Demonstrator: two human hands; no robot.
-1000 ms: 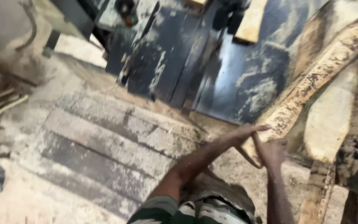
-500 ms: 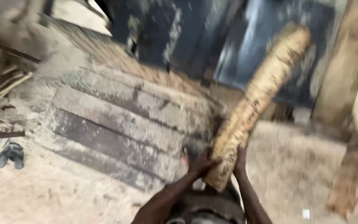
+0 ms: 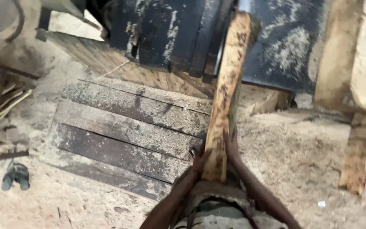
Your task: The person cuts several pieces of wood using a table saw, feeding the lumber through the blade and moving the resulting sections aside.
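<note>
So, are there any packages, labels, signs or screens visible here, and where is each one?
None can be made out. The view shows only a rough wooden slab held between the left hand and the right hand, dark boards on the sawdust floor, and sandals.

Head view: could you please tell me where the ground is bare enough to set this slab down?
Free: sawdust ground right of the wood slab, and the dark planks left of it. Crowded: sandals far left, dark machine ahead, timber on the right.
</note>
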